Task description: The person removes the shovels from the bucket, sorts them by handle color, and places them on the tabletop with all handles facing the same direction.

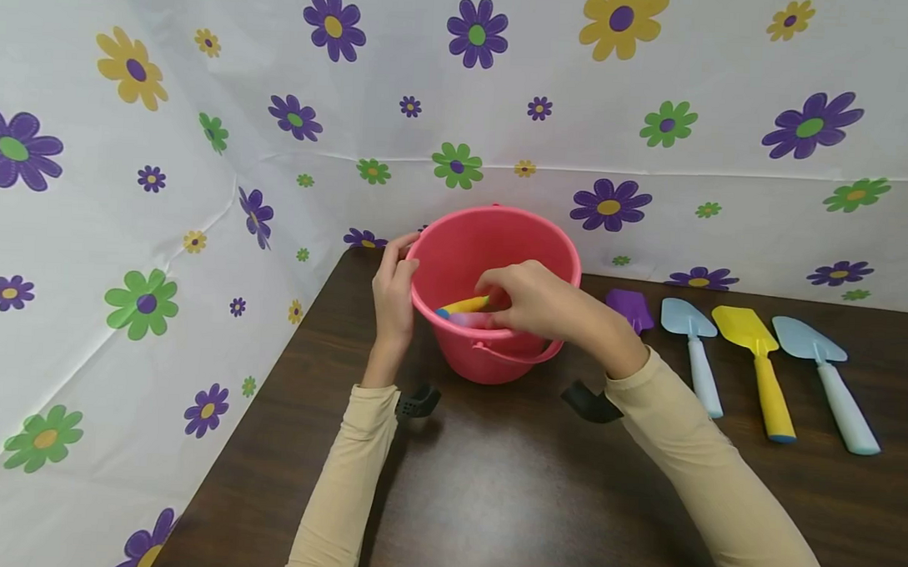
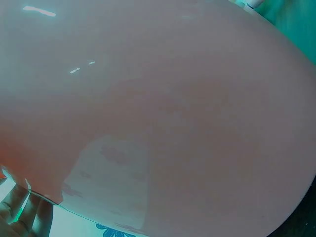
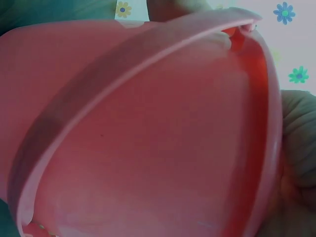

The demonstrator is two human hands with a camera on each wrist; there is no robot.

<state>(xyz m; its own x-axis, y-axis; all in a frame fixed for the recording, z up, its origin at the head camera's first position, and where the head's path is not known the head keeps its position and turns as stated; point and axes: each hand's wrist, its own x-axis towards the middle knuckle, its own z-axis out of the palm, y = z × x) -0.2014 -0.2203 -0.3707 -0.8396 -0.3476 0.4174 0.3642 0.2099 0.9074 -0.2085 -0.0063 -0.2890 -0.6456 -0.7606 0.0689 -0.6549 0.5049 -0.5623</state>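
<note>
A pink bucket (image 1: 489, 360) stands upright on the dark wooden table, its handle hanging down at the front. My left hand (image 1: 393, 298) holds the bucket's left rim; some of its fingers (image 2: 37, 215) show past the rim in the left wrist view. Over the front right rim, my right hand (image 1: 536, 299) reaches inside, fingers bent downward beside a lilac handle-like piece (image 1: 468, 319). I cannot tell whether it grips that piece. A yellow handle with a blue end (image 1: 464, 305) lies next to it in the bucket. The right wrist view is mostly filled by the bucket's side.
To the right lie a purple shovel blade (image 1: 629, 308), partly behind my right arm, a light blue trowel (image 1: 692, 350), a yellow shovel (image 1: 762, 369) and another light blue trowel (image 1: 826, 380). A flower-patterned white cloth (image 1: 403, 31) hangs behind and at left.
</note>
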